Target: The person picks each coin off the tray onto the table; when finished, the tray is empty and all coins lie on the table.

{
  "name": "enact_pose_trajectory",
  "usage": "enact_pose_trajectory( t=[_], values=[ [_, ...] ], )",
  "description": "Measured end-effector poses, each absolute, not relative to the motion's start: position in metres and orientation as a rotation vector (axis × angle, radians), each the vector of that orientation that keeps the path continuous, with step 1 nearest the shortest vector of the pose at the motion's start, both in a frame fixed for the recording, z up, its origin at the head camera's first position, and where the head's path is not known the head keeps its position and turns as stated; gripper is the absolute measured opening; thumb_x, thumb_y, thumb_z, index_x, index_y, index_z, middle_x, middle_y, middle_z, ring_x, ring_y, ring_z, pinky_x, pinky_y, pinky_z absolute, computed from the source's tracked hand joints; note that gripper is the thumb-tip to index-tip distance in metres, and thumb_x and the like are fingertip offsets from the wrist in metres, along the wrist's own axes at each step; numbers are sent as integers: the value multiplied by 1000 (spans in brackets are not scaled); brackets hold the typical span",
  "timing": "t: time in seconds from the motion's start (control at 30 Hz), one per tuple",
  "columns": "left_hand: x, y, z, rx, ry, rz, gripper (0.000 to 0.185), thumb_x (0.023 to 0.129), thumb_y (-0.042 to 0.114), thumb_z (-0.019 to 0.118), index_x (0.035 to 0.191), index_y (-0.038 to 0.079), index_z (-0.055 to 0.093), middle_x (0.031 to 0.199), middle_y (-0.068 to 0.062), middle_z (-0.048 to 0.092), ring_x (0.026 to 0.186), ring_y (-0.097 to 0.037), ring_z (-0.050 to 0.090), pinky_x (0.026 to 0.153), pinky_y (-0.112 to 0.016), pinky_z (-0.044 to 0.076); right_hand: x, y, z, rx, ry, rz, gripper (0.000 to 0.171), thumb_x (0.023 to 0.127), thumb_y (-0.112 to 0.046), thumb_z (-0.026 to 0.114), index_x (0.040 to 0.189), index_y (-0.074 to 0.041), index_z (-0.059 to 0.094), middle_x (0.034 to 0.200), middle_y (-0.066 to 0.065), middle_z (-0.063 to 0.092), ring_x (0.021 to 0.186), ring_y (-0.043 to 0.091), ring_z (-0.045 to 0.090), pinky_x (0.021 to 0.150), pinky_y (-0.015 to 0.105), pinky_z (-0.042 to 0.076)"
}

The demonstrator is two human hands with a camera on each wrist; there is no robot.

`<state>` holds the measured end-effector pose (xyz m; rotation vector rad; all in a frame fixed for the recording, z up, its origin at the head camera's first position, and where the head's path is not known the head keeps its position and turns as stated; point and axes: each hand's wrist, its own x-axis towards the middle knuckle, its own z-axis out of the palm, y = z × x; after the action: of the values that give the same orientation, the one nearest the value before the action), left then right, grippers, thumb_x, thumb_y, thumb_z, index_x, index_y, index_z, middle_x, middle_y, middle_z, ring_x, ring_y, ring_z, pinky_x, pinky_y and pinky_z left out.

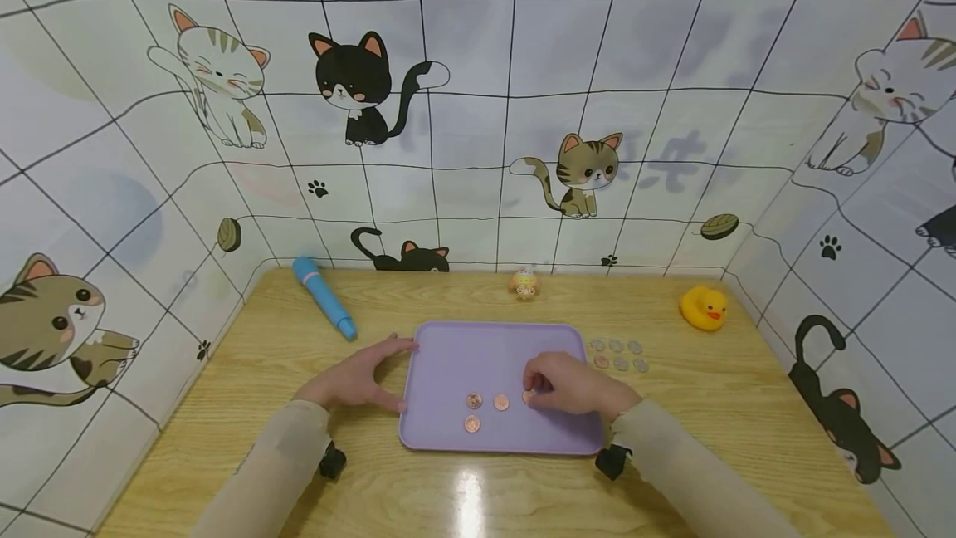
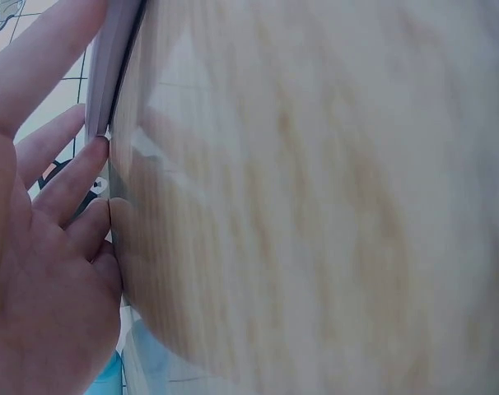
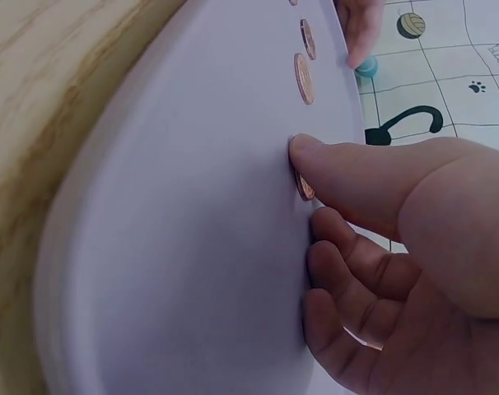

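Around us stand white tiled walls printed with cartoon cats, and below them lies a pale wooden bench (image 1: 299, 372). At the middle of the frame sits a lilac tray (image 1: 463, 355). Our left hand (image 1: 358, 376) rests at the tray's left edge, fingers (image 2: 64, 177) relaxed and straight, touching the rim and gripping nothing. Our right hand (image 1: 571, 384) lies on the tray at lower right of centre, its thumb and curled fingers (image 3: 348, 177) pinching a copper coin (image 3: 305, 188) against the tray's surface. Three more copper coins (image 1: 474, 401) lie on the tray just left of that hand. Right of the tray, a small group of coins (image 1: 618, 355) lies on the bench. At upper left lies a blue pen-like tube (image 1: 324, 297), at upper right a yellow rubber duck (image 1: 703, 307), and a small toy figure (image 1: 525, 283) stands by the back wall.
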<state>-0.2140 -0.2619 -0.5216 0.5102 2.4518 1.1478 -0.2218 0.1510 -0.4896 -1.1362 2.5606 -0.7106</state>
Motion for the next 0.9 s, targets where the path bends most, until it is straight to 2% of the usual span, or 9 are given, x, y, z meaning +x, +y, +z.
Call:
enact_pose_trajectory(
  t=[0.37, 0.9],
  values=[
    [-213, -263, -520, 552, 2468, 1106, 102, 76, 40, 96, 161, 28, 42, 175, -13, 18, 162, -41, 3, 125, -70, 7, -225, 148, -492, -1098, 2537, -658, 10, 99, -14, 74, 91, -13, 68, 85, -4, 62, 79, 10, 54, 73, 28, 47],
    [-212, -262, -520, 560, 2459, 1135, 99, 77, 34, 96, 160, 26, 44, 174, -17, 19, 161, -45, 4, 124, -72, 7, -223, 147, -491, -1053, 2547, -654, 11, 96, -13, 77, 91, -13, 66, 85, -3, 60, 78, 10, 51, 71, 28, 44]
  ],
)
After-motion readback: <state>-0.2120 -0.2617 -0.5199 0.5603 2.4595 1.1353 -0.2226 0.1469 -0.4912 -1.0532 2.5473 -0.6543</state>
